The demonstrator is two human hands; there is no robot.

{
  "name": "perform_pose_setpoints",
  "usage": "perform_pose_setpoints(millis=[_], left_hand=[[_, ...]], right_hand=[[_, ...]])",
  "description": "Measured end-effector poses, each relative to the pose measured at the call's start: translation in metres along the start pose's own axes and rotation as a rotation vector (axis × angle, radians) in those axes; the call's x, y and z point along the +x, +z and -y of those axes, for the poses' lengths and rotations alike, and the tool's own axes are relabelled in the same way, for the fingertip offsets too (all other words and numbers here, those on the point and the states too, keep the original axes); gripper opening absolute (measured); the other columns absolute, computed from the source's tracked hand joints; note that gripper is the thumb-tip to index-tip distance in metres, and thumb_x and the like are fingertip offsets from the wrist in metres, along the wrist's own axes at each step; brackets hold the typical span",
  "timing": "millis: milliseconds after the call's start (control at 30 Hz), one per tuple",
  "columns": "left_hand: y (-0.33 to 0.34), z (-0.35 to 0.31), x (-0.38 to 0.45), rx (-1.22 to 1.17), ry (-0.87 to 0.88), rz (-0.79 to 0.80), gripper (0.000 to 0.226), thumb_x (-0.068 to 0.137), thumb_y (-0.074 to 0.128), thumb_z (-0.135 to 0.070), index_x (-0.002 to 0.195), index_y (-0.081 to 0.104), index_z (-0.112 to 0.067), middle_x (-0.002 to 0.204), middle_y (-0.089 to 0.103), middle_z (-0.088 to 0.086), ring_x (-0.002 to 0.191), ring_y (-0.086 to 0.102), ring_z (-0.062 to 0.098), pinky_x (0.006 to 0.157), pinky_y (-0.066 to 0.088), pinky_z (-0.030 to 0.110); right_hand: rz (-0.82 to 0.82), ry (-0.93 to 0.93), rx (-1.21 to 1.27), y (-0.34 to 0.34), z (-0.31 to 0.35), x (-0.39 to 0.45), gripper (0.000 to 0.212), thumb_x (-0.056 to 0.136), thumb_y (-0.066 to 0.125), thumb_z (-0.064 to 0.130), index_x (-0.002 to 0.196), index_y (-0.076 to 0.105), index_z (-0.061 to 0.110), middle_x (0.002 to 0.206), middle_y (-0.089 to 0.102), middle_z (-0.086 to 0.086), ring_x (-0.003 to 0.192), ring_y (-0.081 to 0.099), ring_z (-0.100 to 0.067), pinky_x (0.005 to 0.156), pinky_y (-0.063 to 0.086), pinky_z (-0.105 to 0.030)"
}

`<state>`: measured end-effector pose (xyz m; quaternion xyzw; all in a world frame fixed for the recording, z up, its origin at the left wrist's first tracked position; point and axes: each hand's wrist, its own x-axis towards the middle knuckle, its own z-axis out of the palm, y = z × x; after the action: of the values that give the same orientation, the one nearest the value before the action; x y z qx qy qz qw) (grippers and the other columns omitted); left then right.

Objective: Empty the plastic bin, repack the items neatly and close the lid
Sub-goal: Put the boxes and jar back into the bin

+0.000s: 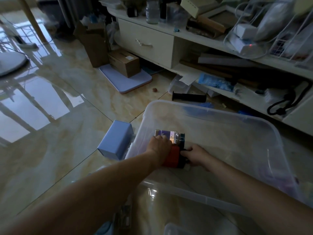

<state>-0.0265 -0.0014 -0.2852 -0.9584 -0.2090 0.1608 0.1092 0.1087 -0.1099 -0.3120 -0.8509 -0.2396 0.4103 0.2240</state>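
A clear plastic bin (211, 116) is seen standing open on the glossy tiled floor (59, 116), in front of a white cabinet (147, 39). Two items are held inside the bin, near its left wall, lying on their sides. A bottle (171, 135) with a purple label and a dark cap is covered at its base by the left hand (159, 147), whose grip is curled round it. Just beside it, nearer the camera, a red container (171, 157) with a black end is held; the black end is clasped by the right hand (196, 156), fingers curled round it. The two items lie side by side, touching or nearly so. Outside the bin, against its left wall, a pale blue box (116, 139) is seen on the floor. Beyond the bin's far rim a black cylindrical handle (188, 97) lies on the floor, and further left a cardboard box (124, 62) is set on a flat white board (125, 78).
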Motion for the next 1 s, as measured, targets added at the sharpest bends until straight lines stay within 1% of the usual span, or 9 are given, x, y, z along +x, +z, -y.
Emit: perform_pose_setpoints(millis=[100,200,300,367,567,700,833,933,1000], left_hand=[[-0.033,0.019,-0.009,-0.144,0.023,-0.127,0.035,0.092,0.059,-0.022,0.125,0.057,-0.012,0.121,0.056,0.010,0.106,0.059,0.025,0.084,0.047,0.035],[-0.068,0.051,-0.019,-0.269,-0.005,-0.452,0.016,0.089,0.055,-0.018,0.103,0.063,-0.014,0.103,0.058,0.006,0.091,0.060,0.023,0.070,0.044,0.031],[-0.075,0.090,-0.028,-0.378,-0.247,-0.690,0.011,0.086,0.054,-0.017,0.092,0.063,-0.012,0.093,0.060,0.008,0.084,0.058,0.023,0.070,0.046,0.032],[-0.058,0.112,-0.036,-0.449,-0.428,-0.599,0.016,0.087,0.053,-0.018,0.097,0.063,-0.010,0.100,0.059,0.011,0.092,0.057,0.027,0.077,0.047,0.036],[0.033,0.137,-0.057,-0.596,-0.618,0.147,0.063,0.084,0.061,-0.057,0.131,0.044,-0.018,0.130,0.044,0.016,0.118,0.047,0.034,0.095,0.048,0.047],[0.055,0.135,-0.053,-0.553,-0.619,0.141,0.085,0.074,0.068,-0.064,0.137,0.029,-0.024,0.131,0.039,0.018,0.120,0.042,0.036,0.094,0.043,0.055],[0.070,0.136,-0.047,-0.614,-0.667,0.115,0.095,0.075,0.073,-0.054,0.145,0.016,-0.024,0.128,0.042,0.019,0.114,0.046,0.037,0.092,0.046,0.054],[0.071,0.142,-0.049,-0.656,-0.690,0.074,0.098,0.075,0.077,-0.045,0.146,0.014,-0.022,0.126,0.044,0.019,0.115,0.047,0.037,0.089,0.049,0.054],[0.067,0.147,-0.053,-0.673,-0.696,0.043,0.103,0.071,0.080,-0.050,0.145,0.014,-0.022,0.127,0.043,0.018,0.119,0.043,0.037,0.089,0.048,0.055]], right_hand=[[-0.250,-0.063,-0.127,-0.008,0.028,-0.015,0.016,0.092,0.059,0.027,0.089,0.066,0.013,0.090,0.070,-0.009,0.081,0.067,-0.024,0.059,0.048,-0.027],[-0.438,-0.194,-0.103,-0.014,0.056,-0.029,0.019,0.096,0.051,0.018,0.082,0.060,0.010,0.084,0.063,-0.007,0.070,0.054,-0.019,0.049,0.031,-0.025],[-0.479,-0.269,-0.072,-0.011,0.072,-0.038,0.022,0.097,0.051,0.020,0.081,0.061,0.008,0.084,0.066,-0.011,0.074,0.060,-0.024,0.057,0.044,-0.030],[-0.461,-0.261,-0.038,-0.008,0.075,-0.042,0.020,0.096,0.053,0.021,0.084,0.063,0.010,0.085,0.068,-0.010,0.077,0.065,-0.025,0.064,0.052,-0.033],[-0.402,-0.284,-0.035,0.003,0.073,-0.052,0.015,0.095,0.056,0.023,0.085,0.065,0.018,0.086,0.070,-0.004,0.081,0.068,-0.021,0.068,0.052,-0.030],[-0.384,-0.333,-0.055,0.014,0.072,-0.051,0.014,0.096,0.057,0.022,0.085,0.065,0.020,0.082,0.070,-0.002,0.078,0.069,-0.020,0.070,0.055,-0.030],[-0.376,-0.343,-0.056,0.021,0.070,-0.048,0.015,0.095,0.056,0.021,0.083,0.065,0.021,0.080,0.070,-0.001,0.076,0.070,-0.020,0.068,0.057,-0.032],[-0.382,-0.341,-0.016,0.023,0.073,-0.048,0.017,0.095,0.056,0.021,0.080,0.063,0.023,0.082,0.069,0.000,0.073,0.070,-0.020,0.068,0.060,-0.038],[-0.396,-0.345,-0.004,0.023,0.077,-0.049,0.015,0.096,0.056,0.020,0.084,0.065,0.021,0.087,0.070,0.000,0.076,0.069,-0.018,0.063,0.056,-0.031]])
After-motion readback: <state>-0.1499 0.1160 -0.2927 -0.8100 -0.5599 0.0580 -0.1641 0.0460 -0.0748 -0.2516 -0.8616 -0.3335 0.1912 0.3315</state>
